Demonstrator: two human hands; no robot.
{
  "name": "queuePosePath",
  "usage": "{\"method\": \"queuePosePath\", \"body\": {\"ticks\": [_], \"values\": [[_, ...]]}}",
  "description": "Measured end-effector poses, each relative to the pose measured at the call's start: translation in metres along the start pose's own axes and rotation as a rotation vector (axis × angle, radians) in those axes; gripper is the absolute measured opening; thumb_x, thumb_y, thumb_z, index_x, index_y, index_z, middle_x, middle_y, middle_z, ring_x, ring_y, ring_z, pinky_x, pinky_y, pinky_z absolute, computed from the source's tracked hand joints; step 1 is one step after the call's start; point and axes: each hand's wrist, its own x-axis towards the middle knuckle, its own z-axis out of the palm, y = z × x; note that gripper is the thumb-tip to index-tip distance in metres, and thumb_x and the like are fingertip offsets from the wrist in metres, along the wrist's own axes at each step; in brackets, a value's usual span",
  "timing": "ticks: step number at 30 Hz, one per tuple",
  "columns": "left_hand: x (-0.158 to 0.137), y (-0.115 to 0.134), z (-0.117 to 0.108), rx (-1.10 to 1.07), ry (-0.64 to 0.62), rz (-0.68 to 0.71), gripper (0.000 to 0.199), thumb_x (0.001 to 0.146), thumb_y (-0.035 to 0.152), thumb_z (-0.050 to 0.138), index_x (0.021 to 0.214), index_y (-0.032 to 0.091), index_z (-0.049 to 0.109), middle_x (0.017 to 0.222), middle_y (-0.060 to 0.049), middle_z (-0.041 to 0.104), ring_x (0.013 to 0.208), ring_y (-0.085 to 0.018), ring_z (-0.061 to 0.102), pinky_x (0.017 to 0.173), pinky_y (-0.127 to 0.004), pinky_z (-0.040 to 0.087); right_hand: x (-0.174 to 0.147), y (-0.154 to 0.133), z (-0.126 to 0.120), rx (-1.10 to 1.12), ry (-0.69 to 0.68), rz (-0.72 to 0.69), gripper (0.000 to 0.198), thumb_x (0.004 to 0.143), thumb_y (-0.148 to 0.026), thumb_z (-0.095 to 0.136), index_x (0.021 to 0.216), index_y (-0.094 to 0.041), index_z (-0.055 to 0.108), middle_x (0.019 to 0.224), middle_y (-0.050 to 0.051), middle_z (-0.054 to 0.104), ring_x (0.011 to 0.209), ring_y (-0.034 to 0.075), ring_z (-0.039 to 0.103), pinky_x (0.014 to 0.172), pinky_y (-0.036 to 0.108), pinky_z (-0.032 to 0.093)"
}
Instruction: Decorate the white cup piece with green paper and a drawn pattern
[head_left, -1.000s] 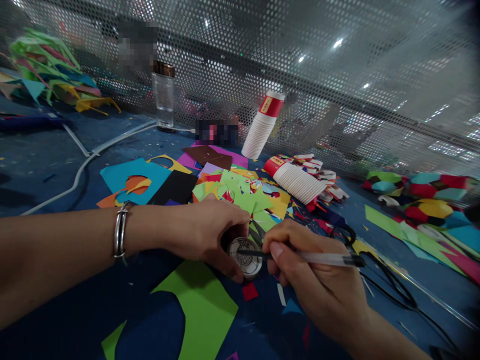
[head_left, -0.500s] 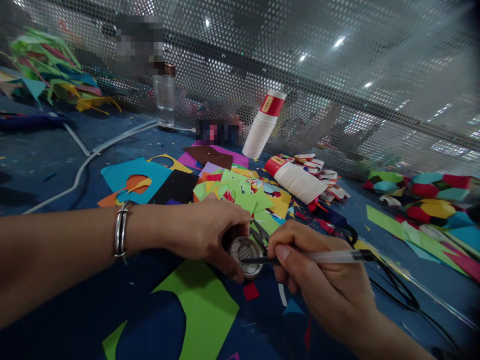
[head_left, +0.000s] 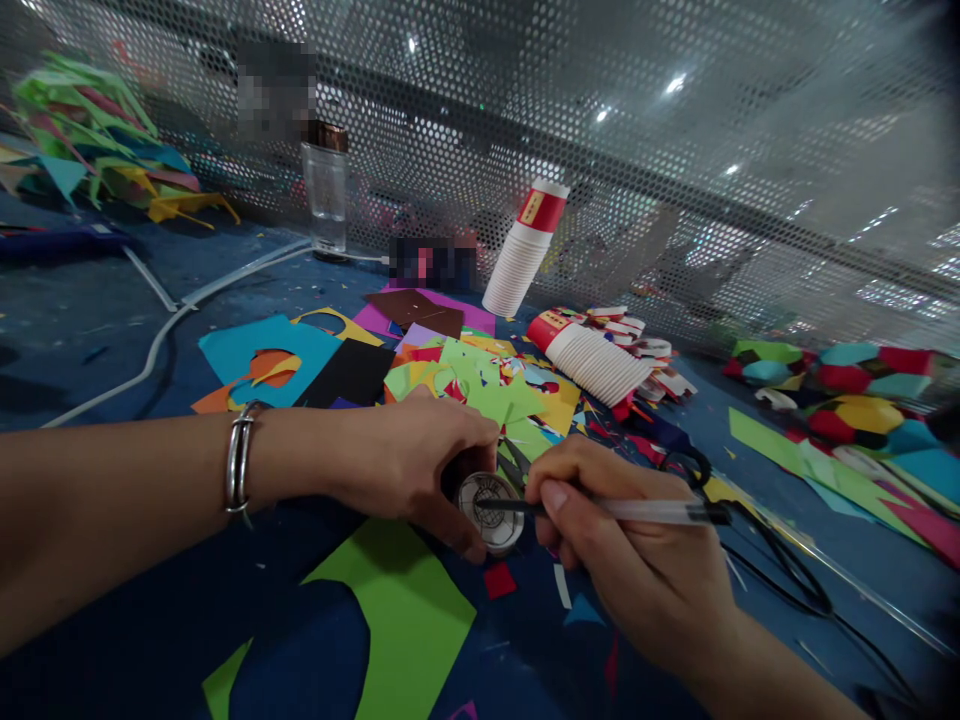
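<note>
My left hand (head_left: 427,460), with a silver bangle at its wrist, curls its thumb and fingers around a white paper cup. The round base of the paper cup (head_left: 491,538) faces me and bears a black line drawing like a gridded globe. My right hand (head_left: 607,540) pinches a pen (head_left: 637,510) with a translucent barrel and black cap end, its dark tip over the drawing on the base. Dark scissors (head_left: 514,462) lie partly hidden behind the cup. A green paper offcut (head_left: 420,620) lies below my left hand, with a small red paper square (head_left: 499,580) nearby.
Coloured paper sheets and scraps (head_left: 495,385) cover the middle. One stack of paper cups (head_left: 517,265) stands tilted; another (head_left: 592,360) lies on its side. A glass bottle (head_left: 326,195) stands by the perforated screen (head_left: 420,110). Cables and multicoloured paper shapes (head_left: 859,415) are at right.
My right hand and the pen have shifted slightly left, the tip moving a little left and upward across the cup's base. My left hand keeps its hold.
</note>
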Motion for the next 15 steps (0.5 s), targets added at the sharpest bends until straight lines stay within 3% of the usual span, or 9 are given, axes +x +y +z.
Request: {"method": "queuePosePath", "body": {"ticks": [15], "values": [[-0.0003,0.0013,-0.0004,-0.032,-0.015,-0.016,0.048,0.060,0.045,0.089,0.093,0.022,0.064,0.080,0.004,0.066,0.070,-0.014,0.057,0.056,-0.024,0.037,-0.0017,-0.0009,-0.0077,0.045,-0.054,0.030,0.027,0.098,-0.018,0.041,0.079,-0.018,0.060,0.056,-0.003,0.057,0.042,0.008,0.048,0.039,0.021,0.036]]}}
